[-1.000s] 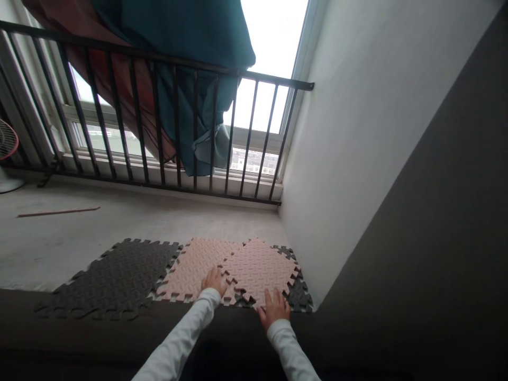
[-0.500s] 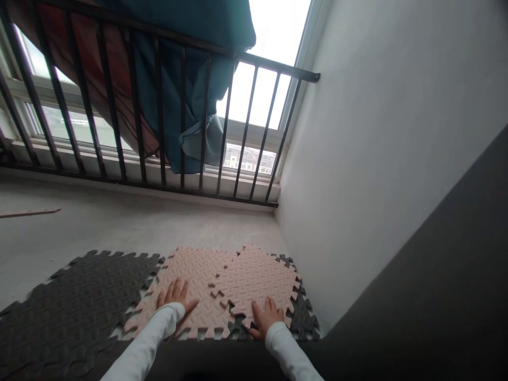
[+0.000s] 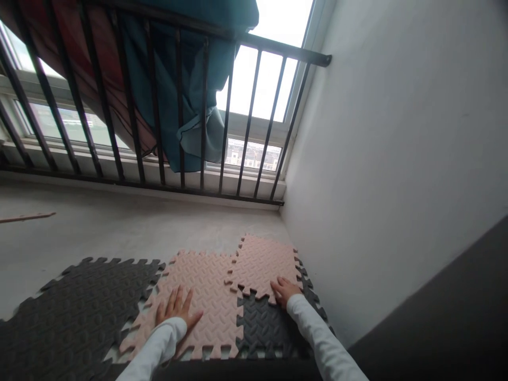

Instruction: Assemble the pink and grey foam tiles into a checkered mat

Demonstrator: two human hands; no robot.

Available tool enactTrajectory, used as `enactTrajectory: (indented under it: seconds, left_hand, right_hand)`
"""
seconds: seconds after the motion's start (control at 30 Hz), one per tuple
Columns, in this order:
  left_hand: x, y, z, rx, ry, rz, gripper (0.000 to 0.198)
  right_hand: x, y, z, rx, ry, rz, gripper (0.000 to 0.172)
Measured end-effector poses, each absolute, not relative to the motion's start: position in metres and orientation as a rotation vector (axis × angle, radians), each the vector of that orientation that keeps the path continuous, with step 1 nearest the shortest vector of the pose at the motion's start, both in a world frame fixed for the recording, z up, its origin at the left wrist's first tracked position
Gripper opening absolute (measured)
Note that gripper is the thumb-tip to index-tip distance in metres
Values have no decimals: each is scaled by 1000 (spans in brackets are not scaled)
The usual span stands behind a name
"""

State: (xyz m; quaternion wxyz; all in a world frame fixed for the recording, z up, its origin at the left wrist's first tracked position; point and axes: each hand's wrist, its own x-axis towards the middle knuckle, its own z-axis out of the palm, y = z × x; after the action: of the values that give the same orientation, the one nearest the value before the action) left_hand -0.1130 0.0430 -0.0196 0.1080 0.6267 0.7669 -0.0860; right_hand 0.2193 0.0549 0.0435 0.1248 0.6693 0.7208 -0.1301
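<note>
"Grips?"
"Left grip (image 3: 177, 309) is lying open, fingers spread flat on the pink tile (image 3: 214, 301), lower centre. Right grip (image 3: 286, 291) is touching the top tile (image 3: 262, 262) at its near right corner; can't tell if it's pinching."
"Where's that one sitting?"
"Right of lower centre, partly covering the black tile (image 3: 264, 323). Its left tabs are meeting the pink tile's right edge."
"Handling?"
"It's looking like foam, so I'm guessing light, soft, bending easily. Ridges are probably giving friction. Tabs are likely being the weak bits."
"Best hold?"
"I'm favouring the solid near edge between tabs, thumb under. The black tile is probably leaving little thumb room."
</note>
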Motion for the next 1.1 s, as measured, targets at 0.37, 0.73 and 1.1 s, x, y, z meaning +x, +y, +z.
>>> enactTrajectory:
  seconds: [0.37,0.73,1.1]
  left_hand:
    - [-120,47,-41,1847,2269,-86,73]
    - [-118,46,-39,1838,2317,-184,72]
    - [-117,39,-30,1885,2306,-124,68]
  right_hand:
    - [243,119,23,2382,1705,-169,43]
    - [259,160,19,2403,1684,-236,43]
    - [274,176,18,2384,1736,-247,42]
